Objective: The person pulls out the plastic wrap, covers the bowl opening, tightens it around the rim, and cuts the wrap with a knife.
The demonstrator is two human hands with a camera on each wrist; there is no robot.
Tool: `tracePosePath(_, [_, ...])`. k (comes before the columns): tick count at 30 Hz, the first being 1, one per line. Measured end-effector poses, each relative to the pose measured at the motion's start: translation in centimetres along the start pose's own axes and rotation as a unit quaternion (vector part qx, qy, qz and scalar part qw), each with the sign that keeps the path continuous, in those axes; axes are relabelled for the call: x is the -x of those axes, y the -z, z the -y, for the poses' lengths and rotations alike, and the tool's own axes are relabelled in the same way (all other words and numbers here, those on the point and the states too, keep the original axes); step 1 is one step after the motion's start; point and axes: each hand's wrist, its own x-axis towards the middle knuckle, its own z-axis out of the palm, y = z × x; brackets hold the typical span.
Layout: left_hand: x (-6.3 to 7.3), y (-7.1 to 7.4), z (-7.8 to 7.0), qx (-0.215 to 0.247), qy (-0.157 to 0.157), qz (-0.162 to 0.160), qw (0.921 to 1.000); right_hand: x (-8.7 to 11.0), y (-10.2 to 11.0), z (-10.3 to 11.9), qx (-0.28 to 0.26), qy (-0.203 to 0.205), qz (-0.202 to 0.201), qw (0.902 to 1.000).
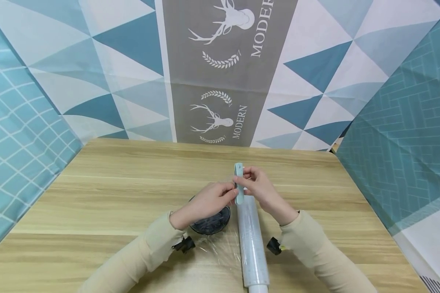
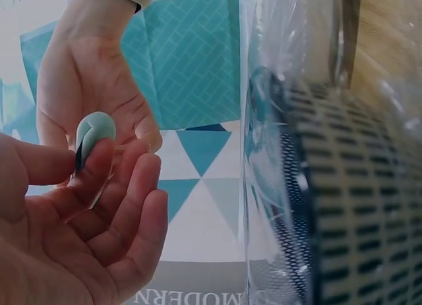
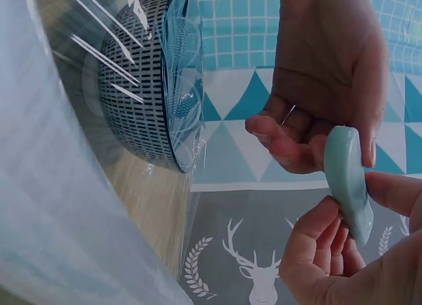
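Note:
A slim mint-green tool point(image 1: 239, 169), rounded and with a small hole at its far end, is held upright between both hands over the table. My left hand point(image 1: 214, 200) pinches its near part between thumb and index finger. Higher up, thumb and fingers of my right hand point(image 1: 262, 188) pinch the same tool. A dark slit shows along one side of it in the left wrist view. Under the left hand stands a dark bowl point(image 1: 213, 223), its outside patterned with dashes point(image 3: 135, 74), with clear plastic film stretched over it. The left hand and wrist partly hide the bowl.
A long roll of plastic film point(image 1: 252, 244) lies lengthwise on the wooden table point(image 1: 132, 162), right of the bowl. Loose film point(image 1: 221, 246) spreads between roll and bowl. Patterned cloth walls point(image 1: 220, 81) stand behind the table and along both sides.

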Motion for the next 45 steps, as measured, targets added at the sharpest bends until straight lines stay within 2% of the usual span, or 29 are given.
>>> tracePosePath(8, [0.0,-0.1,0.4,0.012,0.012,-0.01,0.9998,0.0,-0.2,-0.4,-0.021,0.007,0.008,0.9997])
tracePosePath(11, [0.0,-0.1,0.5,0.042,0.011,-0.009,0.999,0.1,-0.3,-0.5,-0.032,0.008,0.012,0.9994])
tracePosePath(15, [0.0,-0.1,0.8,0.115,0.015,-0.002,0.9933,0.1,-0.3,-0.5,-0.046,0.016,0.025,0.9985])
tracePosePath(18, [0.1,0.0,1.0,0.135,0.02,-0.001,0.9907,0.1,-0.4,-0.5,-0.051,0.026,0.035,0.9977])
tracePosePath(23, [0.0,0.4,1.2,0.117,0.024,-0.018,0.9926,0.1,-0.6,-0.4,-0.05,0.04,0.033,0.9974])
tracePosePath(30, [-0.2,0.9,1.3,0.105,0.01,-0.038,0.9937,0.1,-0.9,-0.2,-0.051,0.054,0.015,0.9971])
tracePosePath(40, [0.0,2.7,2.0,0.031,-0.002,-0.073,0.9968,0.1,-0.2,-0.6,-0.021,0.065,0.008,0.9977])
tracePosePath(45, [-0.1,3.6,2.3,0.031,0.007,-0.081,0.9962,0.2,0.2,-0.6,-0.011,0.064,0.018,0.9977])
